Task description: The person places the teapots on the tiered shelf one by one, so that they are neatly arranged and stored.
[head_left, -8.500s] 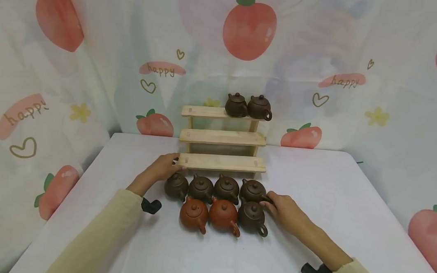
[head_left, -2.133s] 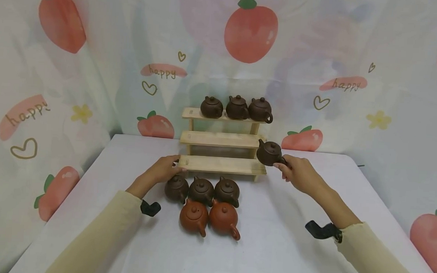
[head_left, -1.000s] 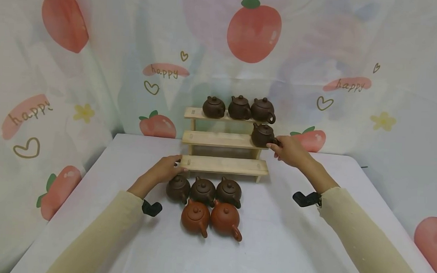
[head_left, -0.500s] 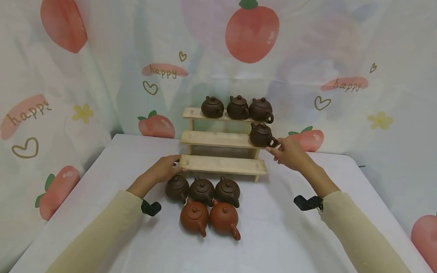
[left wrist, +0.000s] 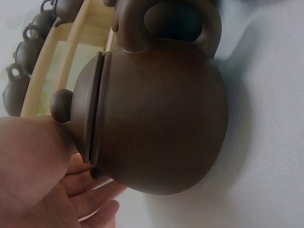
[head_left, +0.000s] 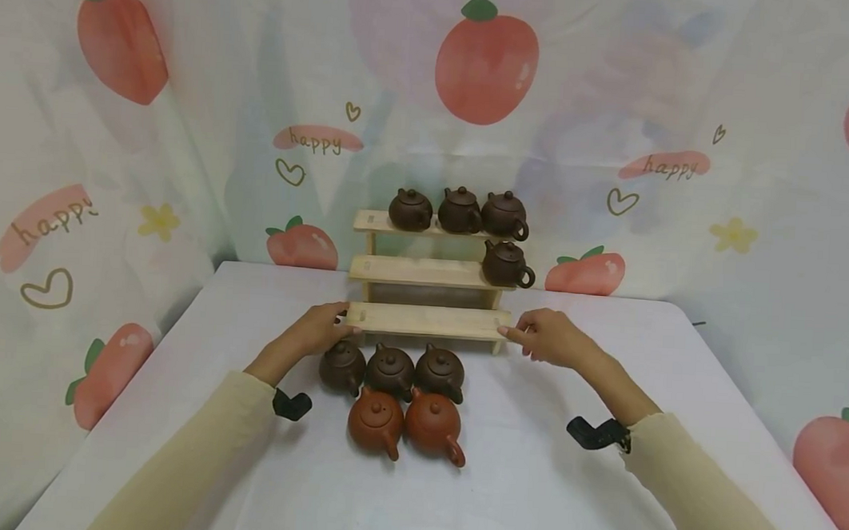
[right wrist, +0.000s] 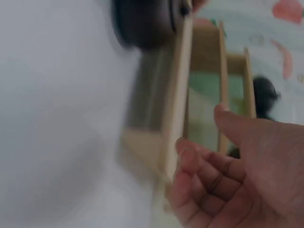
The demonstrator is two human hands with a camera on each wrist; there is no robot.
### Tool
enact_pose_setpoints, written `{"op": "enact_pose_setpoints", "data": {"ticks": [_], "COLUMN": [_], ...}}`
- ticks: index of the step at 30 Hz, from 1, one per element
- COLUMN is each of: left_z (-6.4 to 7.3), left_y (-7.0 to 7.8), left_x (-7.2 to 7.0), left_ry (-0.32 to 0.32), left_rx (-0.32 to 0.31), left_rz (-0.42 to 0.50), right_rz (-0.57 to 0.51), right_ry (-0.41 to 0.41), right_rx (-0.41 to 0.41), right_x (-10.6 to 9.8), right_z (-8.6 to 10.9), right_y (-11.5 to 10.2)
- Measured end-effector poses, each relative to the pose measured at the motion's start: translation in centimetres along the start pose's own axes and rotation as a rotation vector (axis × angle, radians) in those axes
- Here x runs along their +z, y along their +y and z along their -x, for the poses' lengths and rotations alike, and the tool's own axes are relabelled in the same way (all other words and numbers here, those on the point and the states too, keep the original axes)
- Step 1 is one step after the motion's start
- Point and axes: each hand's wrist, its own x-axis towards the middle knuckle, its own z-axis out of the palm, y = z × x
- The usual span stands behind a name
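Note:
In the head view, my left hand (head_left: pixel 318 329) holds the left end of a three-tier wooden display shelf (head_left: pixel 429 321) at its lowest plank. A dark brown teapot (left wrist: pixel 161 118) sits close beside that hand in the left wrist view, partly hiding its fingers. My right hand (head_left: pixel 554 336) is by the lowest plank's right end, fingers loosely bent around nothing; whether the thumb touches the plank, I cannot tell. On the middle tier's right end stands a brown teapot (head_left: pixel 505 264), handle to the right. Three more brown teapots (head_left: pixel 459 211) occupy the top tier.
In front of the shelf, three dark brown teapots (head_left: pixel 390 369) form a row. Two reddish-orange teapots (head_left: pixel 434 422) stand nearer me, against that row. A white cloth (head_left: pixel 513 494) covers the table, and a fruit-print curtain (head_left: pixel 571 88) hangs behind.
Over these frames, a brown teapot went to the top tier and another to the middle tier's right end. My right hand has just released that one and dropped toward the lowest plank.

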Motion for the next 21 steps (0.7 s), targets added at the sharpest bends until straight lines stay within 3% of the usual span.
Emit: {"op": "enact_pose_setpoints", "data": {"ticks": [6, 10, 16, 21], "left_z": [0.1, 0.0, 0.1, 0.5], "left_y": [0.2, 0.2, 0.2, 0.4], "left_x": [0.0, 0.0, -0.1, -0.3], "left_ry": [-0.007, -0.006, 0.001, 0.009], "left_rx": [-0.005, 0.009, 0.014, 0.023], "left_rz": [-0.003, -0.015, -0.018, -0.013], "right_rz": [-0.121, -0.105, -0.042, 0.008], "right_ry": [-0.114, -0.149, -0.101, -0.043], "right_rx": [-0.116, -0.194, -0.356, -0.36], "right_x": [4.3, 6.1, 7.4, 7.6], "right_z": [1.8, 2.6, 2.7, 2.8], "right_y": [-3.1, -4.1, -4.3, -4.3]}}
